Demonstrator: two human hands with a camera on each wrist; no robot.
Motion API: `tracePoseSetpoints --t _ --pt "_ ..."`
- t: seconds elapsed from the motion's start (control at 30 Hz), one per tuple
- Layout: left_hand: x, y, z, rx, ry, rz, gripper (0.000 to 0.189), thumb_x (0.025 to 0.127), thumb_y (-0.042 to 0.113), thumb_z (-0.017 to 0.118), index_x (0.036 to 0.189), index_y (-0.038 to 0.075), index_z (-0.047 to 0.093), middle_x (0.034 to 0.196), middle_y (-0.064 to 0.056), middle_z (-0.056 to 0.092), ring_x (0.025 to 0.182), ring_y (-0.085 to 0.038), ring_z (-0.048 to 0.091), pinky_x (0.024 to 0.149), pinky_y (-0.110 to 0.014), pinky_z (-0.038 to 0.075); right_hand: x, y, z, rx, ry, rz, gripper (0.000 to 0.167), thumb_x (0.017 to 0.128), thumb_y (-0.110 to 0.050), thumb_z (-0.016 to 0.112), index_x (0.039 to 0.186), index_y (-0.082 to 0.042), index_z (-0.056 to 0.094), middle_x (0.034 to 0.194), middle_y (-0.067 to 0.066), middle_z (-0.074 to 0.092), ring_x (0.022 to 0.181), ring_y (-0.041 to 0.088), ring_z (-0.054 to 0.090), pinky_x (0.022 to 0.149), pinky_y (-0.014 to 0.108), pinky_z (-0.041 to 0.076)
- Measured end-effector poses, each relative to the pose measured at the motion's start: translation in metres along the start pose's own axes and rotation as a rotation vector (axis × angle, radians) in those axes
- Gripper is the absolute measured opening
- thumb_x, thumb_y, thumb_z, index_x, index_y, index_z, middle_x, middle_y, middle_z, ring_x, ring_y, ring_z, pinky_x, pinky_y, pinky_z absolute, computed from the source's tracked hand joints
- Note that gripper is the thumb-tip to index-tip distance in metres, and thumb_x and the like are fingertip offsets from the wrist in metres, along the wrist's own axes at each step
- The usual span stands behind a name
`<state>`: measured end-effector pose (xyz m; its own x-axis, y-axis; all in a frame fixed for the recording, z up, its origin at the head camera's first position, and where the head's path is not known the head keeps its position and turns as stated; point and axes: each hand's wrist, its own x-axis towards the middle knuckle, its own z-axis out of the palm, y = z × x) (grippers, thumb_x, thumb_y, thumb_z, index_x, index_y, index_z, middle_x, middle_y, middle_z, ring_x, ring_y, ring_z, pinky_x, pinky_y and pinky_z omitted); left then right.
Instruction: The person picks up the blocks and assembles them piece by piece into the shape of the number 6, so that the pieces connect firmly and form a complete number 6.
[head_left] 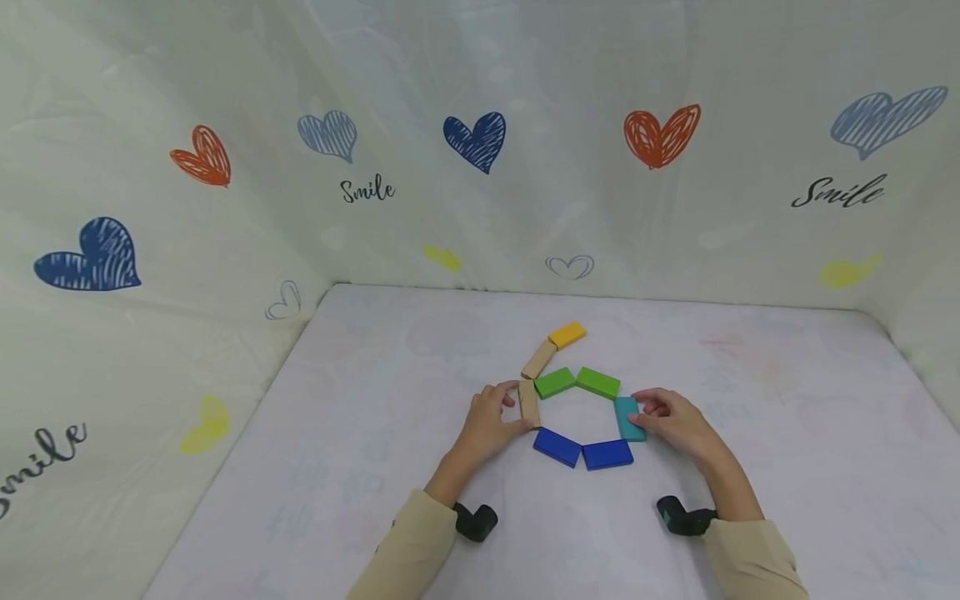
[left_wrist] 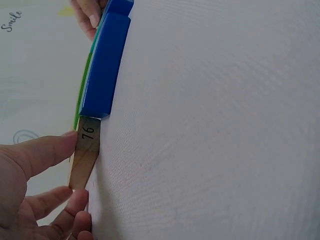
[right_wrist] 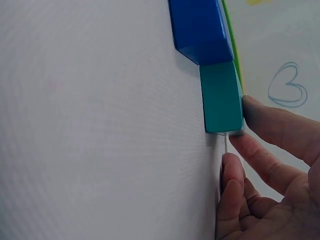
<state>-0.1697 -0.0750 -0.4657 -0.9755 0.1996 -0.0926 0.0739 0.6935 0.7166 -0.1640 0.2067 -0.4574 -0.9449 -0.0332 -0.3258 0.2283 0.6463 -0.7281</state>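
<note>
Flat coloured blocks form a ring on the white table. My left hand (head_left: 487, 425) pinches the plain wooden block (head_left: 529, 404) on the ring's left side, thumb at its near end and index finger at its far end. That block bears the number 76 in the left wrist view. At the ring's right side, my right hand (head_left: 672, 421) holds the teal block (right_wrist: 221, 100) between thumb and index finger. Two blue blocks (head_left: 557, 447) close the near side. Two green blocks (head_left: 555, 382) line the far side, one against the wooden block.
Another wooden block (head_left: 539, 359) and a yellow-orange block (head_left: 567, 335) curve away from the ring's far left corner. Black wrist devices (head_left: 476, 522) sit at both cuffs. A white sheet (head_left: 562, 208) printed with hearts and "Smile" rises along the back edge and sides of the table (head_left: 360, 375).
</note>
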Motion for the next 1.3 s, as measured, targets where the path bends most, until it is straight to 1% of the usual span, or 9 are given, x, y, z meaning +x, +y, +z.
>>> tracePoseSetpoints --t 0.2,0.43,0.67,0.83,0.93,1.03,1.13,1.3 --pt "0.0 0.001 -0.001 -0.012 0.0 -0.009 0.063 0.079 0.025 0.073 0.134 0.008 0.047 0.094 -0.004 0.05 0.089 -0.018 0.041 0.073 -0.03 0.037 0.0 0.0 0.001 0.004 0.0 0.002 0.052 0.087 -0.029 0.063 0.128 0.002 0.049 0.097 0.01 0.048 0.092 0.024 0.044 0.071 0.03 0.036" --pt "0.0 0.001 0.001 -0.011 -0.004 -0.03 0.063 0.079 0.026 0.073 0.135 0.01 0.046 0.095 -0.003 0.05 0.091 -0.018 0.041 0.072 -0.029 0.037 0.0 0.0 0.0 0.009 -0.002 0.007 0.053 0.087 -0.03 0.063 0.127 0.002 0.049 0.097 0.011 0.048 0.092 0.024 0.044 0.071 0.029 0.037" --pt "0.001 0.001 0.001 0.003 -0.005 -0.031 0.064 0.079 0.026 0.073 0.135 0.01 0.046 0.095 -0.003 0.05 0.091 -0.018 0.041 0.072 -0.03 0.038 0.0 0.0 0.002 0.007 -0.001 0.015 0.052 0.087 -0.028 0.063 0.127 0.001 0.049 0.097 0.01 0.049 0.092 0.024 0.044 0.072 0.029 0.037" --pt "0.002 0.001 0.001 0.007 -0.007 -0.051 0.065 0.079 0.029 0.073 0.135 0.01 0.045 0.096 -0.003 0.051 0.092 -0.018 0.042 0.073 -0.03 0.039 0.001 0.0 0.001 0.003 -0.001 0.016 0.053 0.087 -0.03 0.063 0.127 0.002 0.049 0.097 0.011 0.048 0.092 0.024 0.044 0.072 0.03 0.037" --pt "0.003 0.002 0.002 0.01 -0.002 -0.066 0.066 0.08 0.031 0.071 0.136 0.009 0.043 0.096 -0.003 0.051 0.092 -0.018 0.042 0.071 -0.03 0.039 0.001 0.0 0.001 0.009 -0.002 0.02 0.053 0.087 -0.029 0.063 0.127 0.002 0.049 0.097 0.01 0.048 0.092 0.024 0.044 0.071 0.029 0.037" --pt "0.006 0.003 0.003 0.033 0.01 -0.075 0.066 0.082 0.033 0.069 0.137 0.011 0.042 0.095 -0.001 0.05 0.089 -0.017 0.042 0.069 -0.028 0.038 0.001 0.0 0.002 0.021 -0.004 0.026 0.051 0.087 -0.027 0.063 0.127 0.001 0.049 0.096 0.01 0.048 0.091 0.023 0.044 0.071 0.029 0.036" --pt "0.01 0.006 0.003 0.072 0.03 -0.056 0.062 0.083 0.034 0.066 0.137 0.015 0.043 0.094 -0.002 0.048 0.085 -0.015 0.042 0.066 -0.026 0.037 0.001 0.0 0.002 0.027 -0.004 0.028 0.051 0.087 -0.027 0.063 0.127 0.002 0.049 0.096 0.01 0.048 0.091 0.023 0.044 0.07 0.028 0.036" --pt "0.018 0.014 0.002 0.189 0.08 0.046 0.052 0.083 0.034 0.066 0.13 0.018 0.052 0.093 -0.003 0.048 0.081 -0.015 0.042 0.063 -0.024 0.036 0.001 0.0 0.001 0.029 -0.002 0.022 0.052 0.087 -0.028 0.064 0.127 0.002 0.049 0.096 0.01 0.048 0.091 0.023 0.044 0.07 0.028 0.036"
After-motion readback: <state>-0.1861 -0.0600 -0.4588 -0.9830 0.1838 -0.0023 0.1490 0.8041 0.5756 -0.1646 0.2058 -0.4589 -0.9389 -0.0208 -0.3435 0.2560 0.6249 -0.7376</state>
